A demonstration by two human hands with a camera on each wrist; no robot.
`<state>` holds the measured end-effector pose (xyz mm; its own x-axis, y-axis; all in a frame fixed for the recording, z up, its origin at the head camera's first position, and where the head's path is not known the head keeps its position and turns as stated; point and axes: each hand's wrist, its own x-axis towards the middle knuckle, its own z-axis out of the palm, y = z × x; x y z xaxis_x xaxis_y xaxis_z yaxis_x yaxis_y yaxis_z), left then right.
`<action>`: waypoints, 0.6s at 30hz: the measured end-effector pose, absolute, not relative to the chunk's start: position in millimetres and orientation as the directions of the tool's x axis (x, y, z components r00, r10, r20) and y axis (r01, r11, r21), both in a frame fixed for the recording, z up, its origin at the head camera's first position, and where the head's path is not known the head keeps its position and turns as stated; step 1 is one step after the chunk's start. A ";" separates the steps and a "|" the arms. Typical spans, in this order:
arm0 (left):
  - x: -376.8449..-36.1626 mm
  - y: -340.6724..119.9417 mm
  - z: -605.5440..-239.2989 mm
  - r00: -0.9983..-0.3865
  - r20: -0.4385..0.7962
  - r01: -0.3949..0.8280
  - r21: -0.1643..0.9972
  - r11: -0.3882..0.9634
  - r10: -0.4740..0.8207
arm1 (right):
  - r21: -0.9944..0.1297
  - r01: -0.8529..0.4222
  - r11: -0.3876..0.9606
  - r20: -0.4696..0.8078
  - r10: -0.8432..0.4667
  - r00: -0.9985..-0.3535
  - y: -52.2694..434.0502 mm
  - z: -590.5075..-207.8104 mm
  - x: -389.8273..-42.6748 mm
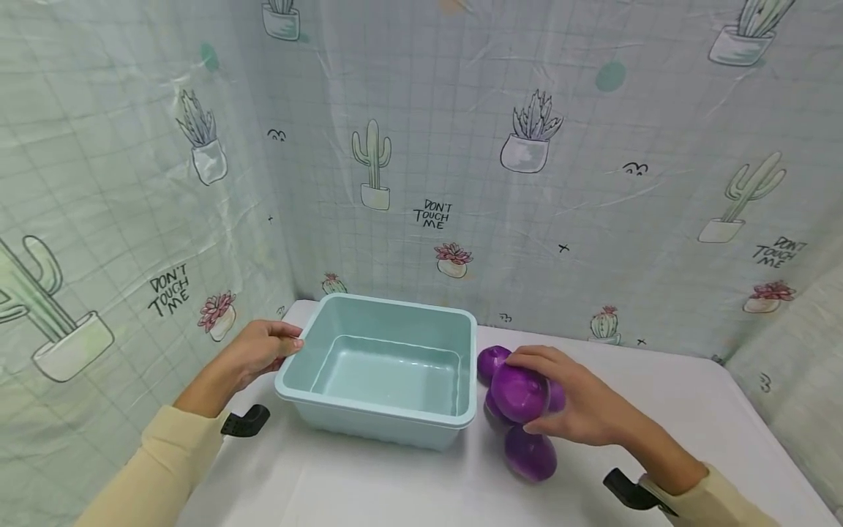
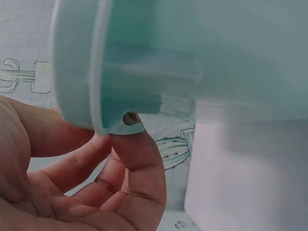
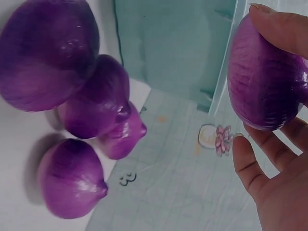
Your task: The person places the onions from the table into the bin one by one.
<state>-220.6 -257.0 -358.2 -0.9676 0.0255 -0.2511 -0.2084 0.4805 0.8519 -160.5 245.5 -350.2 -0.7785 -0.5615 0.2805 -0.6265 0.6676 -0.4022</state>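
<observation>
"So, what has the left hand [image 1: 259,348] got, at the left of the head view?"

"It pinches the pale teal basin [image 1: 375,430] by its left rim, thumb and finger closed on it; the basin stands mid-frame, fairly low."

"And the right hand [image 1: 581,404]?"

"Right of centre, its fingers are curled round a purple onion [image 1: 520,394], spread only as wide as that. Four more onions [image 1: 530,455] cluster near it on the white table [image 1: 369,490], just right of the basin."
</observation>
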 end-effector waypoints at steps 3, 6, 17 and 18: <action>-221.1 -256.2 -357.2 -0.969 -0.247 -0.205 0.853 0.481 0.026 | -0.397 -0.641 0.657 0.277 -0.580 -0.766 239.6 -346.4 -163.3; -220.8 -255.3 -356.7 -0.968 -0.249 -0.204 0.855 0.477 0.033 | -0.386 -0.665 0.639 0.282 -0.605 -0.745 233.9 -343.4 -166.2; -219.8 -256.5 -357.3 -0.967 -0.252 -0.199 0.858 0.473 0.051 | -0.359 -0.763 0.537 0.319 -0.697 -0.642 206.6 -332.9 -184.3; -219.0 -257.0 -357.0 -0.965 -0.254 -0.199 0.861 0.469 0.058 | -0.376 -0.761 0.529 0.312 -0.701 -0.641 203.6 -332.4 -185.6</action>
<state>-219.0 -257.0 -357.0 -0.9654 0.0576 -0.2545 -0.1989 0.4685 0.8608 -185.6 203.6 -332.4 -0.6411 -0.7012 0.3121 -0.7611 0.5286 -0.3759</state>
